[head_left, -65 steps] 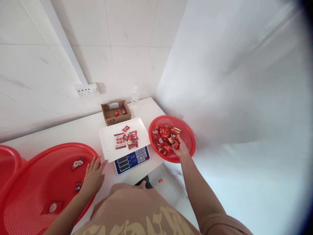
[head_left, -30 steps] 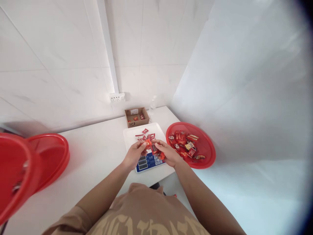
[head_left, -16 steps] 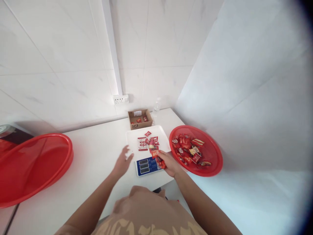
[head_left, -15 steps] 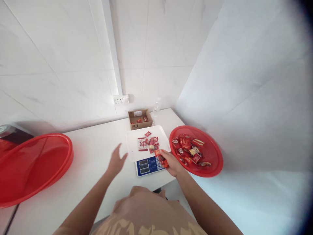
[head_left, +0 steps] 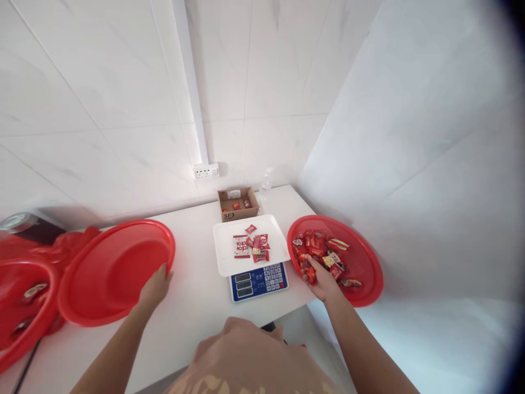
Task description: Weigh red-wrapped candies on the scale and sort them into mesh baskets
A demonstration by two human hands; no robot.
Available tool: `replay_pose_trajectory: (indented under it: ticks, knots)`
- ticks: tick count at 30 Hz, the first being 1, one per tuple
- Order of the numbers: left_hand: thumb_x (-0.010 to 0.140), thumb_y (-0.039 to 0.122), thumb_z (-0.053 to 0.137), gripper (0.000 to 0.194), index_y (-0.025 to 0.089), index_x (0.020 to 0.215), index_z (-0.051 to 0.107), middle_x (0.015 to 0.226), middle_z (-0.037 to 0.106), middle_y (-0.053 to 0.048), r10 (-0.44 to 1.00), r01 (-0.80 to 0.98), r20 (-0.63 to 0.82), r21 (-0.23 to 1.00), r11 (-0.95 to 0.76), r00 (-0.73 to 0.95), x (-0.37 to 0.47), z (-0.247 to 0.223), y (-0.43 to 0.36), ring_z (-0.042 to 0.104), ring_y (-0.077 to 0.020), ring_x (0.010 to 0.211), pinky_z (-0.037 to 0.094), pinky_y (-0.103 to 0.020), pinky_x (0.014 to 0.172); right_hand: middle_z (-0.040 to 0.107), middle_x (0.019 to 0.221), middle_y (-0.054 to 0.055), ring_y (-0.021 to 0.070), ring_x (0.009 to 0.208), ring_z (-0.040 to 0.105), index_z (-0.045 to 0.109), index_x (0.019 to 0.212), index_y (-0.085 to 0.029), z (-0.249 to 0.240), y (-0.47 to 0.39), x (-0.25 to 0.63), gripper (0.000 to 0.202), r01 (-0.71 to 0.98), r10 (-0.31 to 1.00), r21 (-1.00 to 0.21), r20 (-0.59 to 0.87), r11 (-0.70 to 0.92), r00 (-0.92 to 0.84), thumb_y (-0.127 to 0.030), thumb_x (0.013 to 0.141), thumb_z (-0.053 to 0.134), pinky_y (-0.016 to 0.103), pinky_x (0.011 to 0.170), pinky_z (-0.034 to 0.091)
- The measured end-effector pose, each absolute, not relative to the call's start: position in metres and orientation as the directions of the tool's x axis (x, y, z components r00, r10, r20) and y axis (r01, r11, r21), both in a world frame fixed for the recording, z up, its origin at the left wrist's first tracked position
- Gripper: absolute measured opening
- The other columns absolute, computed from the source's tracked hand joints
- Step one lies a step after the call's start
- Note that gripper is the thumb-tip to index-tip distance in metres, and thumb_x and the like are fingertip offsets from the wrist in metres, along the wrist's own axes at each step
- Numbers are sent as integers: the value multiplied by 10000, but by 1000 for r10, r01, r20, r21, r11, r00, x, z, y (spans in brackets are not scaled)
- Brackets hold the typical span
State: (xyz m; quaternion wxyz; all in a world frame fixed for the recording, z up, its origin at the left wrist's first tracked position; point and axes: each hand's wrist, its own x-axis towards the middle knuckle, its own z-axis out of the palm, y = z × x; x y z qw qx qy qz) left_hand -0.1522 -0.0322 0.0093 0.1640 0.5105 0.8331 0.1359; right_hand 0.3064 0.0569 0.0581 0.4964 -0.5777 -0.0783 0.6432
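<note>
My left hand (head_left: 156,287) is closed on the right rim of a red plastic basin (head_left: 118,273), its fingers partly hidden by the rim. My right hand (head_left: 322,279) holds a few red-wrapped candies (head_left: 310,274) at the left edge of a red mesh basket (head_left: 371,273). That basket contains many wrapped snacks (head_left: 315,243). Between the hands stands a blue-fronted digital scale (head_left: 260,282) with a white tray (head_left: 225,257) on top. Several red packets and a white-and-red packet (head_left: 241,247) lie on the tray.
Behind the tray sits a cardboard box (head_left: 241,213) with a few packets, beside a clear plastic bottle (head_left: 267,179). Another red basket (head_left: 49,273) with snacks is at far left, near red plastic bags (head_left: 77,241). A wall socket (head_left: 206,171) is above the table.
My left hand has gone left and taken hold of the basin's rim; the basin now lies further right, exposing another basket. My right hand has moved right with its candies, from the scale to the basket.
</note>
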Motion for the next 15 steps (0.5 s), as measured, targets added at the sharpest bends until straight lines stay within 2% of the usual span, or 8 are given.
replay_pose_trajectory:
  ticks: [4, 7, 10, 12, 15]
  knots:
    - [908, 374, 329, 517, 83, 1329, 404, 1235, 583, -222, 929, 846, -202, 386, 367, -310, -95, 0, -25, 563, -328, 1143, 480, -447, 882, 592, 515, -64, 52, 366, 500, 559, 725, -175, 51, 66, 309, 124, -565, 721, -699, -649, -439, 244, -198, 737, 680, 128, 331, 423]
    - [920, 380, 303, 560, 84, 1395, 307, 1335, 506, -225, 963, 884, -169, 387, 261, -210, -66, 4, -23, 519, -327, 1200, 479, -441, 901, 611, 547, -59, 55, 401, 537, 575, 761, -178, 44, 73, 323, 55, -609, 689, -685, -663, -401, 292, -154, 790, 615, 121, 358, 449]
    - [899, 394, 370, 574, 117, 1398, 313, 1437, 394, -202, 991, 918, -80, 375, 127, -104, -45, 12, -15, 370, -339, 1321, 386, -485, 1015, 631, 602, -60, 58, 473, 585, 573, 793, -182, 33, 79, 341, 48, -679, 651, -672, -662, -296, 372, -143, 813, 592, 129, 423, 505]
    - [890, 398, 402, 561, 160, 1393, 332, 1477, 347, -159, 999, 927, -39, 372, 44, -32, -30, 16, -2, 263, -311, 1381, 288, -487, 1090, 630, 624, -72, 49, 498, 594, 564, 812, -190, 26, 82, 351, 53, -706, 634, -671, -652, -228, 415, -142, 824, 582, 130, 466, 528]
    - [893, 402, 411, 558, 167, 1394, 338, 1491, 324, -141, 994, 928, -47, 364, -78, 102, -2, 21, 32, 239, -280, 1393, 267, -447, 1111, 626, 649, -90, 42, 522, 603, 554, 849, -211, 18, 85, 358, 71, -718, 604, -665, -664, -205, 442, -142, 840, 566, 132, 497, 538]
